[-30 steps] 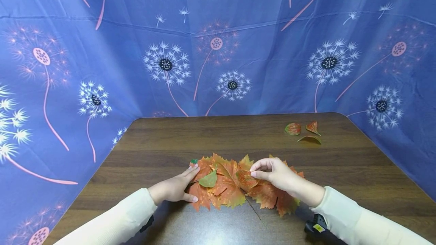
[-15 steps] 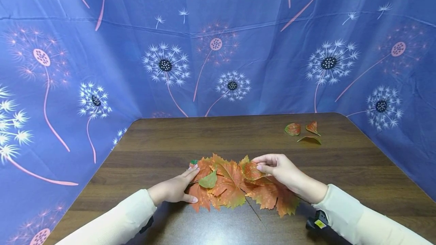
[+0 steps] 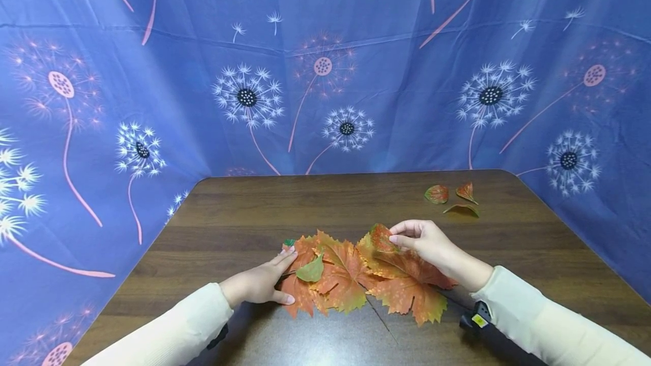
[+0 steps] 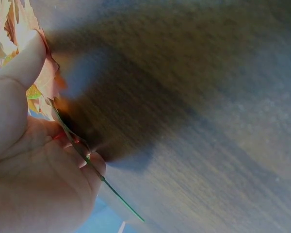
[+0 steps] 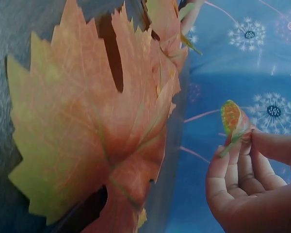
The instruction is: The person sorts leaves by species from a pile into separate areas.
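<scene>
A spread of orange artificial maple leaves (image 3: 338,284) lies across the middle of the table in the head view. My left hand (image 3: 261,282) rests on its left end, fingers straight and thumb apart; a thin green stem (image 4: 103,178) crosses its fingers in the left wrist view. Between thumb and fingertips, my right hand (image 3: 434,246) pinches a small red-green leaf (image 3: 382,238) over the upper right part of the spread. The right wrist view shows that small leaf (image 5: 231,118) curled, with a big maple leaf (image 5: 77,121) alongside.
A small green leaf (image 3: 311,269) sits on the left maple leaves. Farther back on the right are a rounded red-green leaf (image 3: 436,194), a pointed one (image 3: 465,191) and a curled one (image 3: 461,209). A blue dandelion-print cloth (image 3: 407,100) hangs behind the wooden table (image 3: 280,202).
My right hand has moved up and slightly right with the small leaf, from the middle of the spread to its upper right edge. The left hand stays in place.
</scene>
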`<state>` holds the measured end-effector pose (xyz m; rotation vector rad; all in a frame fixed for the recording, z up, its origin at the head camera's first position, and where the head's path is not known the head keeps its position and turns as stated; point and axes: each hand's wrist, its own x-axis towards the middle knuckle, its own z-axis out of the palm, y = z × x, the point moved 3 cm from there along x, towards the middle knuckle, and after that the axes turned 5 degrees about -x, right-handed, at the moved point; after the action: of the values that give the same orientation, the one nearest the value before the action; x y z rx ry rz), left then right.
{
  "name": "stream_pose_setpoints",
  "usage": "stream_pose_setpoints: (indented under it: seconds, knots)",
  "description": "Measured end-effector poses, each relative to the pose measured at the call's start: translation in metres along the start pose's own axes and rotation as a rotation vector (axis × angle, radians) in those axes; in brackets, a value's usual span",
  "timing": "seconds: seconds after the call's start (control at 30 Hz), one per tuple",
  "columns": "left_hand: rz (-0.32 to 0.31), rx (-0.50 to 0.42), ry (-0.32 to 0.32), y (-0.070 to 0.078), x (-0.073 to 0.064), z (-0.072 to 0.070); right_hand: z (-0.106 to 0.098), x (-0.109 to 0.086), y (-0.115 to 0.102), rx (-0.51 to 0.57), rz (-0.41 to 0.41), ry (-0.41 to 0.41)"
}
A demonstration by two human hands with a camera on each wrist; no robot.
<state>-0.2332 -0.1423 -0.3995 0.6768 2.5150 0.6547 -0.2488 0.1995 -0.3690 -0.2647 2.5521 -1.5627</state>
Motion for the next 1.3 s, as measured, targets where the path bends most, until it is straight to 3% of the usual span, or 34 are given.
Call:
stream_pose_setpoints:
  seconds: [0.33, 0.73, 1.07, 1.3]
  knots:
    - [-0.001, 0.017, 0.004, 0.000, 0.000, 0.000, -0.018, 0.010, 0.012, 0.029, 0.043, 0.042]
    - [-0.022, 0.011, 0.006, 0.003, -0.001, -0.001, -0.057, 0.026, 0.032, -0.017, 0.055, 0.194]
    - [-0.014, 0.004, -0.002, -0.002, -0.001, 0.001, -0.080, 0.036, 0.034, 0.041, 0.048, 0.267]
    - [0.002, 0.033, 0.013, -0.002, 0.000, 0.000, -0.099, 0.041, 0.027, 0.134, 0.022, 0.362]
